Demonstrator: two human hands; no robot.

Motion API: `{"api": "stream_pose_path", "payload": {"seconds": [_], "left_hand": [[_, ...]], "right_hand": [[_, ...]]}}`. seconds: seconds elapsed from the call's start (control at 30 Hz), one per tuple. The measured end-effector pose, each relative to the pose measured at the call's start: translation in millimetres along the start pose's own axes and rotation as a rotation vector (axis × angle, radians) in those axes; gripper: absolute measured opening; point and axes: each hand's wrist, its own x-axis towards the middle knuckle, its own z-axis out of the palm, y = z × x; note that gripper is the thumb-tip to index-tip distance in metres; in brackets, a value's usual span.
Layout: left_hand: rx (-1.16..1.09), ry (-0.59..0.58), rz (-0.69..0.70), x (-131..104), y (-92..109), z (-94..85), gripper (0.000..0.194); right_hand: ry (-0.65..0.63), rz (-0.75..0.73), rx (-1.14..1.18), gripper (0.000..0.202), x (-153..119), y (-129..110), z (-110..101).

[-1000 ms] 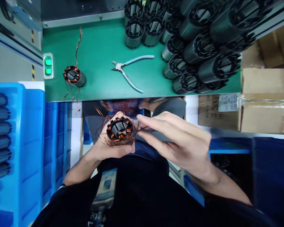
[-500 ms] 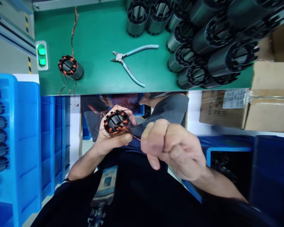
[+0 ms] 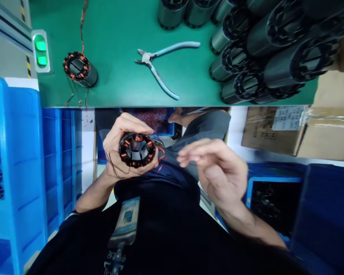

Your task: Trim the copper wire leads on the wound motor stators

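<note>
In the head view my left hand (image 3: 117, 131) is wrapped round a motor stator (image 3: 137, 151), a dark cylinder with copper windings in its slots. The slotted end faces up toward me. Loose wires (image 3: 159, 147) stick out at its right side, and thin strands trail over my left palm. To the right of the stator, apart from it, is my right hand (image 3: 218, 168). Its fingers are partly stretched and blurred, with the thumb away from them. I make out nothing in that hand.
On the green bench (image 3: 117, 23) lie spread cutting pliers (image 3: 147, 58). A wound stator (image 3: 80, 68) with loose wires stands left, by a switch box (image 3: 41, 51). Several unwound stators (image 3: 235, 61) crowd the right. Blue bins (image 3: 23, 164) stand left, cardboard boxes (image 3: 329, 133) right.
My right hand has loosened from a closed grip on a copper wire and drawn slightly right. The stator has turned in my left hand. The view has shifted a little.
</note>
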Motion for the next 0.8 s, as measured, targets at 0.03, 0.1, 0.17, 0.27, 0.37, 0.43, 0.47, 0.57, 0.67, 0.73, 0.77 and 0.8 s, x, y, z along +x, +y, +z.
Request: {"api": "stream_pose_path", "payload": {"seconds": [0.03, 0.1, 0.17, 0.27, 0.37, 0.43, 0.47, 0.57, 0.67, 0.73, 0.77, 0.8], "left_hand": [[0.065, -0.056, 0.046, 1.4, 3.0, -3.8, 0.061], [0.146, -0.153, 0.089, 0.6, 7.9, -8.2, 0.052], [0.175, -0.22, 0.107, -2.9, 8.6, -9.6, 0.051], [0.084, -0.271, 0.151, -7.7, 4.3, -10.6, 0.066], [-0.014, -0.309, 0.086, -10.0, 2.4, -11.0, 0.085], [-0.158, -0.368, -0.099, -12.9, 3.6, -8.2, 0.083], [-0.294, -0.383, -0.233, -15.3, 4.5, -5.3, 0.078], [-0.798, -0.304, -0.711, -25.0, 6.7, 8.9, 0.065], [-1.073, -0.192, -1.003, -31.7, 8.0, 24.5, 0.07], [-1.137, -0.154, -1.055, -31.7, 8.9, 31.2, 0.068], [-1.148, -0.142, -1.049, -30.5, 9.2, 33.0, 0.067], [-1.144, -0.133, -1.036, -28.8, 9.5, 33.8, 0.064]], "right_hand": [[-0.017, 0.129, 0.077, 0.018, 2.3, -0.7, 2.1], [-0.07, 0.283, 0.213, 0.026, 7.6, -2.0, 8.1], [-0.085, 0.388, 0.277, 0.029, 12.5, -2.0, 13.1], [-0.069, 0.485, 0.337, 0.029, 15.3, 0.2, 12.7], [-0.111, 0.54, 0.383, 0.028, 11.9, 4.1, 5.6], [-0.137, 0.568, 0.395, 0.029, 7.4, 8.6, 2.4], [-0.143, 0.58, 0.4, 0.03, 4.9, 11.6, 2.2], [-0.134, 0.574, 0.4, 0.035, -2.2, 20.9, 6.4], [-0.111, 0.502, 0.307, 0.031, -5.9, 22.6, 12.2], [-0.081, 0.396, 0.174, 0.021, -4.7, 17.7, 13.5], [-0.063, 0.318, 0.091, 0.016, -3.0, 14.0, 13.2], [-0.043, 0.231, 0.01, 0.013, -0.9, 9.9, 12.2]]}}
